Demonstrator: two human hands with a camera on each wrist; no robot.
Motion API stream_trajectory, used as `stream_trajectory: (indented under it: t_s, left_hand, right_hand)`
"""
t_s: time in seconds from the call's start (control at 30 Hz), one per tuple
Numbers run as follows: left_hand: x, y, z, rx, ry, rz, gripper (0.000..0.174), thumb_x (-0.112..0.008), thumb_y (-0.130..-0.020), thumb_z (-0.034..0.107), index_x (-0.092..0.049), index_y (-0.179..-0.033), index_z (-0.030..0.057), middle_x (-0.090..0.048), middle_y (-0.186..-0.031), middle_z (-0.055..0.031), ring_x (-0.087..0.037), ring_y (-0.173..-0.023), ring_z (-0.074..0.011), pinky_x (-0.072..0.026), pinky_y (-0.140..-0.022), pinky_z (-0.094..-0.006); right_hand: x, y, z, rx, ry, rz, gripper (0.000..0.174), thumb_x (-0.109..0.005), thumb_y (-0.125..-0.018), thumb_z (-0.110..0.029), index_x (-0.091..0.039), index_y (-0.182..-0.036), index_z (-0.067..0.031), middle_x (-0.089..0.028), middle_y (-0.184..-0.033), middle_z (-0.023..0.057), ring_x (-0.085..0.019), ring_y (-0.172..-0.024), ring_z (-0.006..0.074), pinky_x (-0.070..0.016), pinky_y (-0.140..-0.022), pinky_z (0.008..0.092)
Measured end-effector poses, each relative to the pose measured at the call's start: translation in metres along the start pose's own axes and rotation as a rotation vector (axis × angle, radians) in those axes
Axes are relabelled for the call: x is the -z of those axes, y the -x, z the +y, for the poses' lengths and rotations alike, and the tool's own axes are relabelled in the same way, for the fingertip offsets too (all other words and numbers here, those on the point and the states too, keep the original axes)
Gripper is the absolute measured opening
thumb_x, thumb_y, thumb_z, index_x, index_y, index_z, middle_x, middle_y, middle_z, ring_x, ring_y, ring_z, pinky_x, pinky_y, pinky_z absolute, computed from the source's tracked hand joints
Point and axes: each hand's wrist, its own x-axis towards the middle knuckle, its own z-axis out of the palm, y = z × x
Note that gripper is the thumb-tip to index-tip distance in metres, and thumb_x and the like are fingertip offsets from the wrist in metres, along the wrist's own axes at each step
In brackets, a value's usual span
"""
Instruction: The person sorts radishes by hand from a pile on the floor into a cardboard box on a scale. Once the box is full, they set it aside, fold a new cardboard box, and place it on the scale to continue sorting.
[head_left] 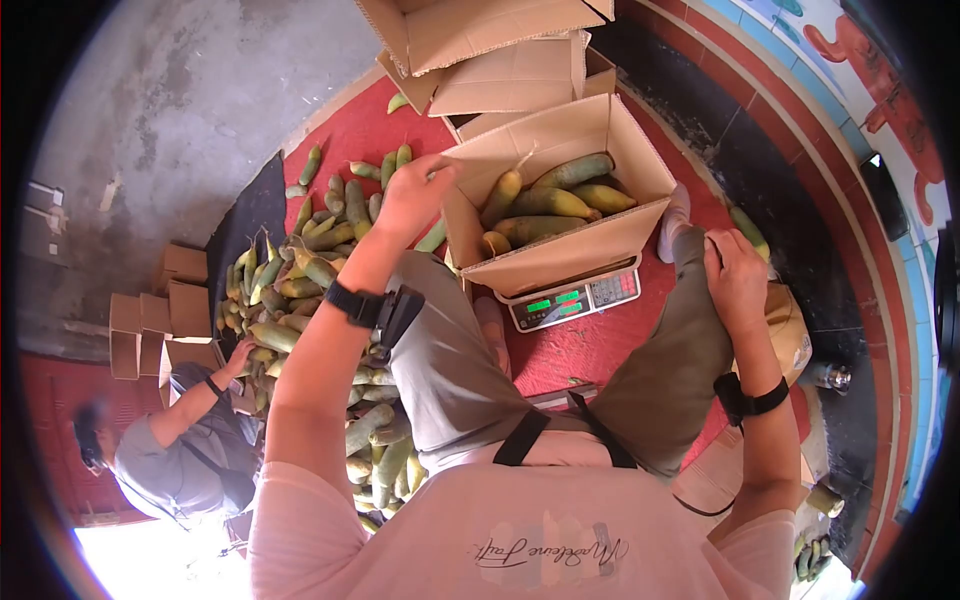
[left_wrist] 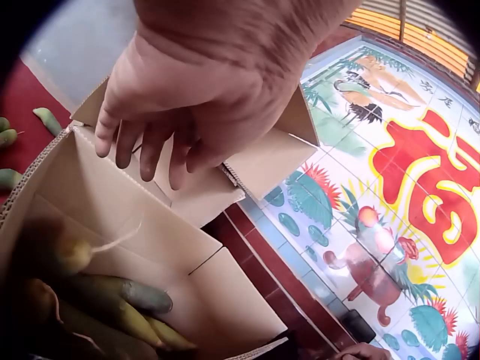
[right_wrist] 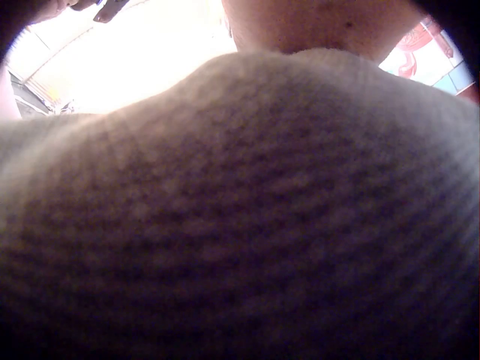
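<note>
My left hand (head_left: 412, 200) hovers at the left rim of an open cardboard box (head_left: 628, 222). In the left wrist view that hand (left_wrist: 199, 105) holds nothing, its fingers hanging loosely over the box's rim. Several long green radishes (head_left: 552, 203) lie inside, one with a thin root tail. Under the box stands a digital scale (head_left: 575, 301) with lit green displays. My right hand (head_left: 738, 278) rests on my right knee, on the grey trouser leg (head_left: 665, 345). Trouser cloth fills most of the right wrist view, where the fingers are hidden.
A large heap of green radishes (head_left: 290, 290) spreads on the left over a red mat (head_left: 325, 150). More cardboard boxes (head_left: 510, 75) stand beyond the scale, others (head_left: 185, 305) at far left. Another person (head_left: 185, 450) reaches into the heap. A tiled mural wall (head_left: 890, 90) bounds the right.
</note>
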Motion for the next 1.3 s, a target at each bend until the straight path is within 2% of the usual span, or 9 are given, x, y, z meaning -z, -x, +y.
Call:
stream_trajectory:
  t_s: [0.03, 0.13, 0.23, 0.37, 0.77, 0.9, 0.97, 1.1, 1.3]
  left_hand:
    - [0.005, 0.008, -0.003, -0.05, -0.016, 0.059, 0.024, -0.053, -0.084, 0.018, -0.063, -0.097, 0.0007, -0.063, -0.085, -0.016, -0.06, -0.078, -0.0242, -0.0463, -0.073, -0.0325]
    - [0.014, 0.031, -0.022, -0.165, -0.001, 0.158, 0.021, -0.052, -0.085, 0.015, -0.062, -0.096, 0.0006, -0.062, -0.087, -0.0161, -0.06, -0.084, -0.0269, -0.0452, -0.077, -0.0353]
    - [0.022, 0.051, -0.031, -0.196, -0.21, 0.249, 0.022, -0.051, -0.088, 0.015, -0.061, -0.1, -0.0008, -0.063, -0.096, -0.0117, -0.061, -0.086, -0.0223, -0.045, -0.079, -0.0299]
    - [0.016, 0.07, -0.052, -0.258, -0.283, 0.359, 0.018, -0.052, -0.085, 0.014, -0.059, -0.097, 0.0017, -0.061, -0.098, -0.014, -0.055, -0.095, -0.033, -0.0416, -0.086, -0.0394]
    - [0.015, 0.075, -0.064, -0.209, -0.215, 0.474, 0.019, -0.052, -0.087, 0.016, -0.059, -0.096, 0.0013, -0.061, -0.098, -0.0142, -0.055, -0.094, -0.0328, -0.0424, -0.085, -0.0392]
    - [0.023, 0.089, -0.073, -0.038, -0.014, 0.557, 0.02, -0.052, -0.088, 0.018, -0.06, -0.099, 0.0023, -0.062, -0.093, -0.0153, -0.058, -0.088, -0.031, -0.044, -0.079, -0.0375]
    - [0.032, 0.105, -0.072, 0.239, 0.176, 0.496, 0.023, -0.053, -0.087, 0.02, -0.06, -0.1, 0.0013, -0.062, -0.088, -0.0151, -0.06, -0.082, -0.0287, -0.0453, -0.075, -0.0363]
    - [0.037, 0.145, -0.148, 0.205, -0.029, 0.647, 0.024, -0.053, -0.085, 0.02, -0.061, -0.097, 0.0001, -0.064, -0.088, -0.0155, -0.062, -0.081, -0.0273, -0.0466, -0.074, -0.0346]
    - [0.021, 0.237, -0.238, 0.567, -0.067, 0.55, 0.028, -0.056, -0.081, 0.023, -0.062, -0.094, 0.0001, -0.065, -0.089, -0.0163, -0.062, -0.086, -0.029, -0.0472, -0.077, -0.036]
  right_hand:
    - [0.0, 0.0, -0.001, 0.0, 0.005, 0.0, 0.01, -0.06, -0.075, -0.004, -0.056, -0.084, -0.0033, -0.055, -0.075, 0.0125, -0.057, -0.07, 0.0321, -0.0463, -0.063, 0.0397]
    - [-0.001, -0.001, -0.003, 0.007, -0.011, 0.013, 0.009, -0.061, -0.074, -0.004, -0.056, -0.082, -0.003, -0.055, -0.074, 0.0125, -0.056, -0.069, 0.032, -0.046, -0.062, 0.0397]
    - [-0.001, -0.002, -0.006, 0.011, -0.007, 0.011, 0.009, -0.061, -0.074, -0.003, -0.056, -0.081, -0.0028, -0.055, -0.073, 0.0122, -0.056, -0.068, 0.032, -0.0457, -0.062, 0.0396]
    - [-0.003, -0.003, -0.007, 0.027, 0.009, 0.017, 0.01, -0.061, -0.072, -0.003, -0.056, -0.08, -0.003, -0.054, -0.072, 0.0121, -0.056, -0.068, 0.0314, -0.0456, -0.061, 0.0394]
    - [-0.006, -0.001, -0.01, 0.035, 0.057, 0.014, 0.007, -0.06, -0.075, -0.004, -0.056, -0.08, -0.0036, -0.056, -0.074, 0.0121, -0.057, -0.07, 0.0313, -0.0467, -0.064, 0.0391]
    - [-0.004, 0.0, -0.011, 0.033, 0.075, -0.007, 0.006, -0.059, -0.076, -0.004, -0.057, -0.081, -0.0035, -0.057, -0.077, 0.0132, -0.057, -0.072, 0.0323, -0.0463, -0.064, 0.0396]
    - [-0.004, -0.001, -0.011, 0.045, 0.053, -0.035, 0.004, -0.058, -0.078, -0.005, -0.057, -0.082, -0.0033, -0.057, -0.077, 0.0134, -0.057, -0.072, 0.0327, -0.046, -0.065, 0.0397]
    - [-0.003, 0.0, -0.011, 0.029, 0.097, -0.064, 0.005, -0.057, -0.08, -0.005, -0.058, -0.084, -0.0026, -0.058, -0.079, 0.0137, -0.058, -0.073, 0.0328, -0.0465, -0.065, 0.039]
    - [-0.003, 0.001, -0.004, 0.033, 0.103, -0.096, 0.007, -0.055, -0.082, -0.004, -0.059, -0.088, -0.0009, -0.059, -0.082, 0.0145, -0.059, -0.076, 0.0332, -0.0472, -0.066, 0.0377]
